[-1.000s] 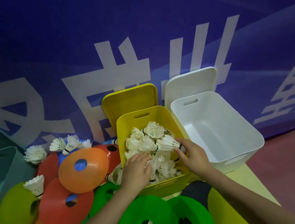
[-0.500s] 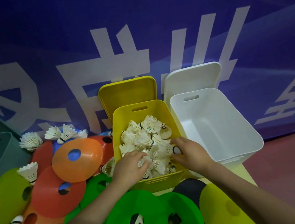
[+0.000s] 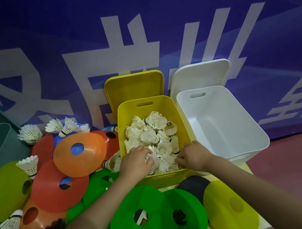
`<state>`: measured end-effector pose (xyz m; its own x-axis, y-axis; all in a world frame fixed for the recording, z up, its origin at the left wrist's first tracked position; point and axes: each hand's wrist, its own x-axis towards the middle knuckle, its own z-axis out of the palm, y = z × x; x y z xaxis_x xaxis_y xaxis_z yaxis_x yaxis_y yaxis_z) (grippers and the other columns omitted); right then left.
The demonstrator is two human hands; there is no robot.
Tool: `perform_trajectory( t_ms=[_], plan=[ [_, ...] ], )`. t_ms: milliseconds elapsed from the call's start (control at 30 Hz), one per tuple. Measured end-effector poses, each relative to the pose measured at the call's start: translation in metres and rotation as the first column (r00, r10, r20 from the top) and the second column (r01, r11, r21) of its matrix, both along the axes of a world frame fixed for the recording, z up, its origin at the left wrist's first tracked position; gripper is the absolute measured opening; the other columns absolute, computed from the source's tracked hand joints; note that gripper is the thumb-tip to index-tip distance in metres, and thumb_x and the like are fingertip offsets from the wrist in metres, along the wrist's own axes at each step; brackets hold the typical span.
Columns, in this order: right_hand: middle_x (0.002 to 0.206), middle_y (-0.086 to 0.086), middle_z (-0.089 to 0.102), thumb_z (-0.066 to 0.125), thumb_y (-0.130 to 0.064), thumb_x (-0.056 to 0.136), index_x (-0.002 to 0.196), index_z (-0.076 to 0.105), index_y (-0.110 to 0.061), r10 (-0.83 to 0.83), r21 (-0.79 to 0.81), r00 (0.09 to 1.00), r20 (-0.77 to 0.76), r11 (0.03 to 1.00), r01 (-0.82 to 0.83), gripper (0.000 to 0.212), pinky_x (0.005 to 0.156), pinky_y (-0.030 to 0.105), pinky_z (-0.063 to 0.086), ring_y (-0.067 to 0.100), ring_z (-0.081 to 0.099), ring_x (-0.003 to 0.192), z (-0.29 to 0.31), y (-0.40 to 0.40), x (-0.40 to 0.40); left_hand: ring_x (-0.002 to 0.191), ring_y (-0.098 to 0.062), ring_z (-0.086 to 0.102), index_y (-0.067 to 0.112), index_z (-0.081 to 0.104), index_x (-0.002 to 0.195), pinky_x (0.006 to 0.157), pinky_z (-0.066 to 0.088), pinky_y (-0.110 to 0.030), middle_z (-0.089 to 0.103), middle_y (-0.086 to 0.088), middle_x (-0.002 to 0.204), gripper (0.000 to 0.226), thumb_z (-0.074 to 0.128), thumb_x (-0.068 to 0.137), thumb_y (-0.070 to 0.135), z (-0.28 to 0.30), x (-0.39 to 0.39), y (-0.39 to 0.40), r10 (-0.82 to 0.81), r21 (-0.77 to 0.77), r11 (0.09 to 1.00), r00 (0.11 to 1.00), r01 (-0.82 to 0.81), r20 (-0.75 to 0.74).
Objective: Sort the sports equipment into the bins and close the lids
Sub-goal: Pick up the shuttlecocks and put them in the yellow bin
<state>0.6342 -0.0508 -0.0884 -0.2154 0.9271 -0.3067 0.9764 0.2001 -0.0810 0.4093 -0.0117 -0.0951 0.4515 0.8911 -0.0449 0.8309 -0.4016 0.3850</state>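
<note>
Yellow bin [image 3: 126, 118], lid off, part-filled with white shuttlecocks [image 3: 152, 132]
Left hand [image 3: 135, 164] and right hand [image 3: 193, 156], fingers curled, rest on shuttlecocks at near end; actual pinch unclear; white bin [image 3: 248, 123] at right

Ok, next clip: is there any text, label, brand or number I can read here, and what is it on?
Blue banner: large white Chinese characters, cropped by the frame and partly hidden by the bins; none reads whole.
Shuttlecocks in the yellow bin: small round green cork label, too small to read.
Cones, bins, lids: no text seen.
</note>
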Motion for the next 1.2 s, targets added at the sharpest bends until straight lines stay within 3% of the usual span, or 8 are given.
perform_trajectory(
  t_ms=[100,200,333,500,633,767,967,1200],
  plan=[
    [0.098,-0.007,0.071,0.050,-0.034,0.091,0.100,0.073,-0.028,-0.035,-0.009,0.997,-0.064,0.999,0.035,0.025,0.087,0.031,0.040,0.018,0.053,0.105,0.001,0.003,-0.001,0.112,-0.014,0.051,0.029,0.060,0.119,0.074,0.044,-0.030,0.058,0.006,0.120,0.032,0.045,0.092,0.038,0.001,0.001,0.000,0.006,-0.004,1.000,0.999,-0.006,-0.039],
    [0.112,-0.006,0.068,0.058,-0.032,0.088,0.117,0.067,-0.026,-0.074,0.051,0.990,-0.122,0.995,0.080,0.030,0.091,0.031,0.043,0.018,0.054,0.110,0.000,0.003,-0.003,0.110,-0.014,0.052,0.028,0.062,0.118,0.074,0.045,-0.030,0.060,0.006,0.119,0.032,0.045,0.092,0.039,-0.001,0.000,0.001,0.011,0.017,1.000,1.000,-0.011,-0.008],
    [0.102,-0.005,0.072,0.064,-0.026,0.085,0.110,0.070,-0.022,-0.119,0.215,0.931,-0.345,0.956,0.202,0.026,0.087,0.029,0.045,0.017,0.062,0.098,-0.009,-0.006,-0.002,0.112,-0.013,0.051,0.028,0.061,0.119,0.080,0.046,-0.031,0.059,0.007,0.121,0.031,0.046,0.094,0.037,-0.003,-0.002,0.000,0.019,0.050,0.998,0.995,-0.024,0.098],
    [0.101,-0.006,0.069,0.064,-0.029,0.087,0.114,0.067,-0.025,-0.144,0.350,0.902,-0.406,0.887,0.300,0.028,0.101,0.041,0.037,0.019,0.058,0.104,-0.007,-0.013,-0.023,0.111,-0.007,0.051,0.028,0.061,0.118,0.092,0.046,-0.029,0.056,0.011,0.116,0.027,0.052,0.095,0.019,0.005,-0.015,0.001,0.065,-0.043,0.998,0.844,-0.050,0.533],
    [0.099,-0.007,0.068,0.050,-0.040,0.086,0.113,0.067,-0.026,-0.151,0.470,0.883,-0.444,0.800,0.373,0.034,0.114,0.049,0.023,0.016,0.058,0.106,0.011,-0.007,-0.064,0.107,-0.008,0.054,0.030,0.061,0.116,0.093,0.047,-0.030,0.051,0.020,0.112,0.029,0.053,0.094,0.013,0.017,-0.053,0.003,0.116,-0.069,0.993,0.749,-0.093,0.652],
    [0.103,-0.005,0.068,0.054,-0.033,0.087,0.114,0.067,-0.025,-0.126,0.390,0.766,-0.630,0.802,0.453,0.031,0.106,0.045,0.034,0.015,0.057,0.103,0.024,0.007,-0.121,0.107,-0.009,0.054,0.026,0.062,0.115,0.093,0.048,-0.032,0.054,0.012,0.113,0.026,0.052,0.093,0.017,0.017,-0.119,0.003,0.135,-0.063,0.990,0.768,-0.123,0.626],
    [0.106,0.004,0.067,0.059,-0.022,0.088,0.115,0.067,-0.016,0.013,0.347,0.722,-0.692,0.883,0.317,0.030,0.084,0.032,0.046,0.018,0.058,0.101,0.012,0.012,-0.210,0.104,-0.017,0.056,0.041,0.057,0.109,0.085,0.050,-0.036,0.053,0.004,0.112,0.033,0.055,0.090,0.014,-0.003,-0.239,-0.004,0.229,-0.080,0.972,0.829,-0.220,0.510],
    [0.116,0.016,0.057,0.053,-0.035,0.085,0.131,0.054,-0.011,-0.156,0.140,0.870,-0.468,0.959,0.247,0.051,0.097,0.042,0.040,0.033,0.049,0.113,-0.032,0.050,-0.267,0.110,-0.025,0.054,0.017,0.060,0.121,0.092,0.045,-0.038,0.054,-0.005,0.115,0.030,0.058,0.091,0.014,-0.037,-0.346,-0.025,0.416,-0.084,0.909,0.882,-0.408,0.221]
  ],
)
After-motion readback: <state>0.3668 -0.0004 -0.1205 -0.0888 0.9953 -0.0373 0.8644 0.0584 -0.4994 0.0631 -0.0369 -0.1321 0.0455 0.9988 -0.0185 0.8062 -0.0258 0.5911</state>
